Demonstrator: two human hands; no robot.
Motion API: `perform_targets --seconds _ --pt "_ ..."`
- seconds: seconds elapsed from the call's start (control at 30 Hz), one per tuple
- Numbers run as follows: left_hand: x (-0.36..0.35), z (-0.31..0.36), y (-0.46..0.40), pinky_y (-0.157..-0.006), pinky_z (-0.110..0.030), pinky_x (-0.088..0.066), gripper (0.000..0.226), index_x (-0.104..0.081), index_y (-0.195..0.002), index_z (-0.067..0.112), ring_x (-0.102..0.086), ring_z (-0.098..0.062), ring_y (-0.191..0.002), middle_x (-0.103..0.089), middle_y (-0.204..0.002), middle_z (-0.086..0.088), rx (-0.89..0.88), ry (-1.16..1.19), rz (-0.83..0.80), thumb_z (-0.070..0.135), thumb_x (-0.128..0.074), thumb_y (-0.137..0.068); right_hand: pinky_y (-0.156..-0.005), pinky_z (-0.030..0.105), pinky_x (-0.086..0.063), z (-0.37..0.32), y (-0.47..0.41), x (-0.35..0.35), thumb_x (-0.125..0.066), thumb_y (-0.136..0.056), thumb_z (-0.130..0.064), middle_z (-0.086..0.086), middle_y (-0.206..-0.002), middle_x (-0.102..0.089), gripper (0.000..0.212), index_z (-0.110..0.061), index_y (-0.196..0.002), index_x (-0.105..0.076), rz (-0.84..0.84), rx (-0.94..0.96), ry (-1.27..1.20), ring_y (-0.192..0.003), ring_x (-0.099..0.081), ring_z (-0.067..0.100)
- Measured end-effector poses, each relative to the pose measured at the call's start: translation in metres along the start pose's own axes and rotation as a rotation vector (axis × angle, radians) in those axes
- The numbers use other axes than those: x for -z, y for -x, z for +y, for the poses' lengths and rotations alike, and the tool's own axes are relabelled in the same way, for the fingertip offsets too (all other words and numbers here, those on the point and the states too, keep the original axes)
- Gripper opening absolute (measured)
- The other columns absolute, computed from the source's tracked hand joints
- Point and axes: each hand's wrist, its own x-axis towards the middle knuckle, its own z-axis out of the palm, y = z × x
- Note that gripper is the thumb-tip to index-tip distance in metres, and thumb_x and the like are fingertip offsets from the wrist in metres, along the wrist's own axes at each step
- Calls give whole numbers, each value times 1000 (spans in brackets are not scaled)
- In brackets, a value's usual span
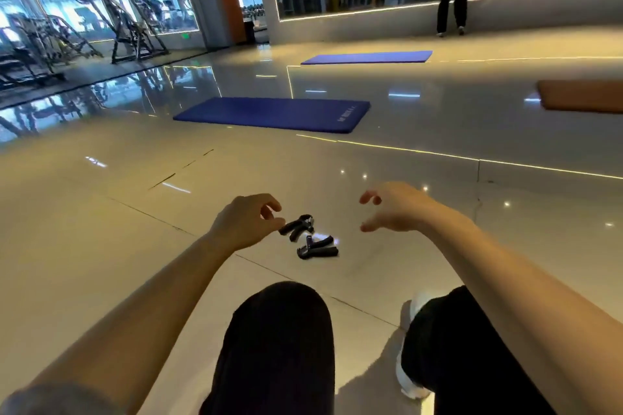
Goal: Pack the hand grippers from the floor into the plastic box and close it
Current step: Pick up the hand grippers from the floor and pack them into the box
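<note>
The left hand [247, 221] reaches down with fingers loosely curled, its fingertips at the handle end of the far gripper [297, 227], though whether they touch it I cannot tell; the right hand [392, 209] hovers apart to the right, fingers loosely curled on nothing. The near gripper [318, 248] lies just beside the first on the glossy floor [101, 229], ahead of the knees [279, 330]. Farther off lie two blue mats [269, 113].

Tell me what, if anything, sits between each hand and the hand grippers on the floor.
Nothing visible does. The left hand hangs right beside the farther hand gripper, fingertips almost at its handle. The right hand hovers over bare floor beside the nearer hand gripper. No plastic box is in view.
</note>
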Motion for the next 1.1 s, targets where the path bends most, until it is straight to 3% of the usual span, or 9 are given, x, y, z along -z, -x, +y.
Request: perform_targets --seconds 0.17,0.27,0.43,0.7,0.87,0.97,1.1 --pt "-45 -37 -93 -80 -30 -51 17 -61 -102 33 -60 -8 -84 -62 -90 16 30 64 -24 39 -62 -86 -94 32 -39 4 -115 -17 -71 -81 -35 3 -133 -50 59 -20 -133 -46 -111 -10 62 -119 -47 23" --pt "-69 -60 -143 -80 -31 -50 20 -63 -103 31 -60 -11 -85 -62 -91 14 62 67 -84 39 -62 -85 -91 32 -40 7 -180 -33 -72 -79 -37 3 -131 -50 61 -21 -132 -47 -175 -8 78 -114 -48 21" --pt "-105 -105 -227 -84 -36 -50 24 -61 -108 27 -59 -13 -89 -61 -94 12 112 85 -181 38 -61 -87 -99 38 -41 25 -267 -72 -73 -78 -38 2 -135 -45 64 -24 -133 -45 -308 -79 81 -119 -46 22" --pt "-196 -167 -322 -78 -30 -48 30 -58 -113 23 -57 -13 -91 -59 -105 4 184 128 -258 36 -61 -86 -96 40 -43 87 -376 -149 -71 -78 -36 0 -137 -40 68 -26 -137 -39 -461 -216 82 -118 -47 23" --pt "-265 -202 -351 -85 -30 -46 64 -37 -136 28 -51 -14 -106 -51 -123 3 231 151 -292 38 -68 -81 -92 37 -42 127 -410 -223 -67 -80 -36 3 -139 -35 73 -21 -141 -29 -493 -237 167 -122 -39 25" --pt "-301 -230 -358 -92 -34 -42 80 -26 -142 30 -41 -21 -121 -40 -136 1 293 97 -348 41 -71 -77 -102 38 -33 136 -419 -267 -68 -79 -34 2 -153 -15 92 -20 -149 -10 -510 -180 213 -135 -23 25" --pt "-341 -256 -360 -104 -41 -37 90 -17 -145 31 -26 -26 -135 -22 -150 -4 318 -45 -367 53 -68 -74 -113 40 -15 148 -433 -307 -62 -82 -22 -2 -158 4 93 -21 -150 1 -459 -90 261 -144 -5 23"
